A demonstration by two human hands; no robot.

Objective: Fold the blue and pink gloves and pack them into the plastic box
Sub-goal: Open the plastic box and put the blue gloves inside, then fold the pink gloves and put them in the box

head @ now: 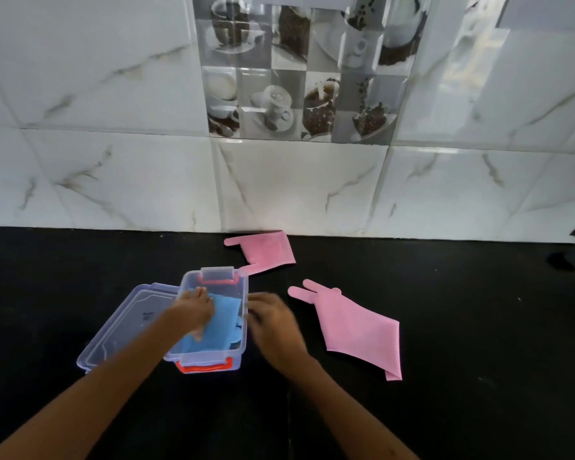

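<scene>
A clear plastic box (243, 287) with red latches stands on the black counter. Folded blue gloves (221, 322) lie inside it. My left hand (195, 310) reaches into the box and presses down on the blue gloves with its fingers spread. My right hand (273, 322) is at the box's right wall, blurred, and whether it touches the wall I cannot tell. One pink glove (359, 330) lies flat to the right of the box. A second pink glove (268, 249) lies behind the box near the wall.
The box's clear lid (123, 327) lies to the left of the box, partly under it. The black counter (445, 376) ends at a white marble-tiled wall (312, 184) at the back. A small dark object (560, 260) sits at the far right.
</scene>
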